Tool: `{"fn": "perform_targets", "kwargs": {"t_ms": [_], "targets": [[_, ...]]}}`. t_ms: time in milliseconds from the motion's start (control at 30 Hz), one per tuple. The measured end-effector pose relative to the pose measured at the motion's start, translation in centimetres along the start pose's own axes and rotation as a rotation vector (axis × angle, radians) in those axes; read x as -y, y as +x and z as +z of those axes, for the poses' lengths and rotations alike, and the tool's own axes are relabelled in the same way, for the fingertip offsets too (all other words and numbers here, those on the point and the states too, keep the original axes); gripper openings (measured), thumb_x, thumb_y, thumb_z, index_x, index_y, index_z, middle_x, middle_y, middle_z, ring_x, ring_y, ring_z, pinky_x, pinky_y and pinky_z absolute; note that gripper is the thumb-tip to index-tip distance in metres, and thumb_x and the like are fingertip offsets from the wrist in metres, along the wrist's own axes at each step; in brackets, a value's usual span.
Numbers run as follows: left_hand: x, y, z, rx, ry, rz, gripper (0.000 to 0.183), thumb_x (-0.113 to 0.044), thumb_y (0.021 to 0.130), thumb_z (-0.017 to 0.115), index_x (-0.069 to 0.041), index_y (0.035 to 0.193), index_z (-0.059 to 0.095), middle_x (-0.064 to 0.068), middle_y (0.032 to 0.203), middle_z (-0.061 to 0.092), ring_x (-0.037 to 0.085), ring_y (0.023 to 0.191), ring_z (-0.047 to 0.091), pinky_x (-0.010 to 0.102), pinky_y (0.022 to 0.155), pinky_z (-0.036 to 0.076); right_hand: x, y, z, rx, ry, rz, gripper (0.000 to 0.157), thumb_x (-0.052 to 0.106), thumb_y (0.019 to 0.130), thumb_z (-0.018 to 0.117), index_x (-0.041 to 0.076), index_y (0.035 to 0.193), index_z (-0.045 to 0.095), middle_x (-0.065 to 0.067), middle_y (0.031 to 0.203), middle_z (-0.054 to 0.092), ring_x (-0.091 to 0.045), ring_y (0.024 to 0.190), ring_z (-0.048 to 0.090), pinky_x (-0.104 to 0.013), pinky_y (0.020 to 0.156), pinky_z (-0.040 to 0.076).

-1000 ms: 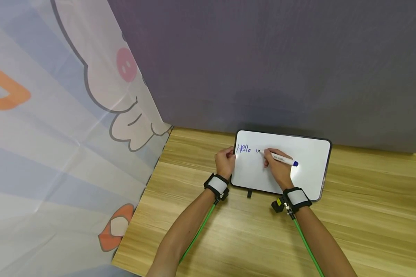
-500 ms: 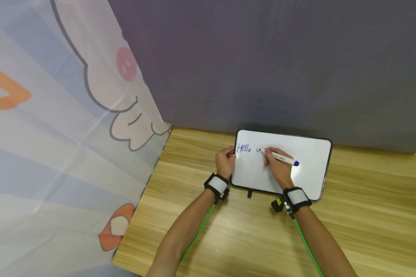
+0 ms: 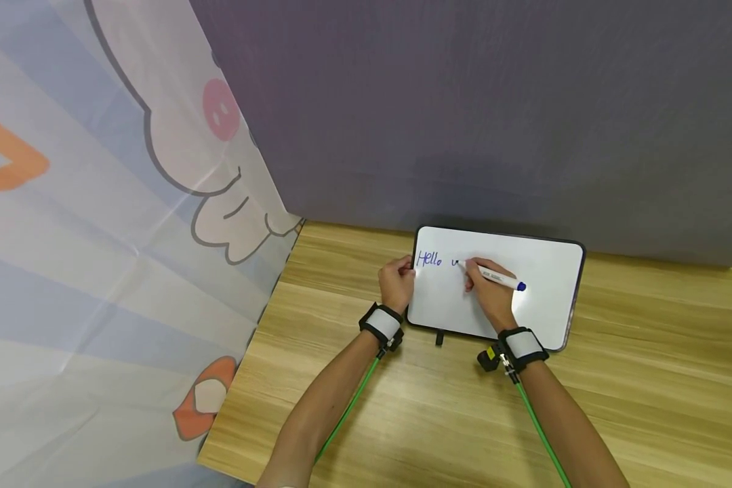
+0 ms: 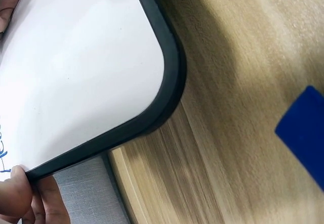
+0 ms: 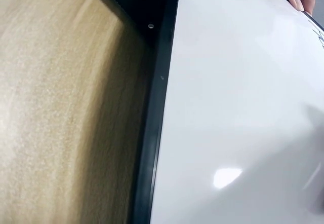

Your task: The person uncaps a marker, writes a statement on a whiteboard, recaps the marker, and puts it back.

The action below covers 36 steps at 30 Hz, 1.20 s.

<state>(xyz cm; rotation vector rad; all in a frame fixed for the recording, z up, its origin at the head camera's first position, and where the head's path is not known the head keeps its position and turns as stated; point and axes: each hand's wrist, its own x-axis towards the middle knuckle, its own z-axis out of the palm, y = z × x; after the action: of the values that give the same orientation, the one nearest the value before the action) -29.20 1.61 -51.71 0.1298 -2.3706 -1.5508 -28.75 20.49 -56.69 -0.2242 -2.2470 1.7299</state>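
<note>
right of frame centre, the marker point(image 3: 499, 278) is pinched by the right hand point(image 3: 491, 297), slanted lengthwise up-left toward the writing point(image 3: 429, 259) on the whiteboard point(image 3: 445, 298), which is gripped leftward by the left hand point(image 3: 396, 285).

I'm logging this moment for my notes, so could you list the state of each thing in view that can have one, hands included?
Whiteboard: partly written on, "Hello" and a short mark after it
Marker: uncapped, writing tip at the whiteboard
Left hand: pinching the whiteboard's left edge
Right hand: gripping the marker
Left wrist strap: wrapped on
Right wrist strap: wrapped on
</note>
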Motion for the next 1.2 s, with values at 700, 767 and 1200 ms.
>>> {"fn": "perform_targets", "kwargs": {"t_ms": [700,767,1200], "targets": [[-0.7,0.4,-0.1,-0.010,-0.013,0.018,0.029,0.016,0.070,0.061,0.005,0.094,0.072,0.017,0.079,0.070,0.021,0.068,0.065,0.018,0.060,0.052,0.2,0.4,-0.2,-0.032,-0.030,0.004,0.028,0.044,0.088,0.058,0.018,0.094,0.068,-0.003,0.070,0.062,-0.015,0.054,0.059,-0.026,0.046,0.051],[-0.7,0.4,-0.1,-0.012,-0.016,0.025,0.029,0.017,0.070,0.061,0.005,0.094,0.072,0.018,0.079,0.071,0.023,0.068,0.066,0.019,0.060,0.052,0.6,0.2,-0.2,-0.043,-0.031,0.012,0.028,0.042,0.088,0.058,0.017,0.096,0.068,-0.003,0.071,0.062,-0.015,0.054,0.059,-0.026,0.047,0.051],[0.0,-0.2,-0.2,-0.011,0.012,0.032,0.030,0.016,0.068,0.062,0.004,0.093,0.073,0.016,0.078,0.070,0.023,0.069,0.066,0.021,0.062,0.053,-0.3,-0.6,-0.1,-0.075,-0.001,0.010,0.035,0.049,0.086,0.059,0.018,0.099,0.069,-0.002,0.071,0.063,-0.015,0.055,0.060,-0.025,0.049,0.050]]}}
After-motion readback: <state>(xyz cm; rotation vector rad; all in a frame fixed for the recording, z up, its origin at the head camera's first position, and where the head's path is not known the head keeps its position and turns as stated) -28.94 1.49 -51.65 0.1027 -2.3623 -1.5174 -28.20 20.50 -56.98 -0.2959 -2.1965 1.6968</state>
